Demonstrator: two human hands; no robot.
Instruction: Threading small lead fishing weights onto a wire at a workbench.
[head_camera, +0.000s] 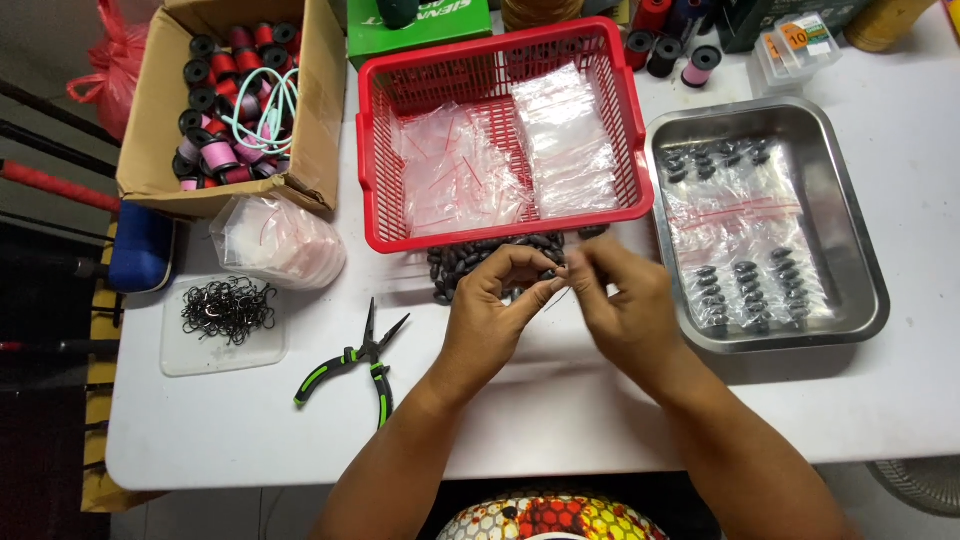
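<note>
Two bare hands are meeting over a white table (560, 400). The left hand (495, 305) is curling its fingers and pinching something tiny at the fingertips. The right hand (625, 300) is pinching at the same spot, thumb against fingers. The tiny thing is too small to make out, and a thin line seems to be hanging from it. Right behind the fingers, a pile of small dark oval sinkers (470, 262) is lying on the table, just in front of the red basket (375, 150).

The basket is plastic with a grid of holes, and clear, shiny little bags (500, 160) are sitting in it. To the right, a smooth silver metal tray (860, 270) with round corners is holding more bags with dark sinkers inside. To the left, pliers (355, 365) with green and black handles are lying open. Past them, black bent hooks (228, 308) are tangling on a clear flat lid. A brown cardboard box (320, 130) is holding round spools of pink, red and black thread.

The table in front of the hands is showing lots of bare room. The table's right end and the things along the top edge are being cut off.
</note>
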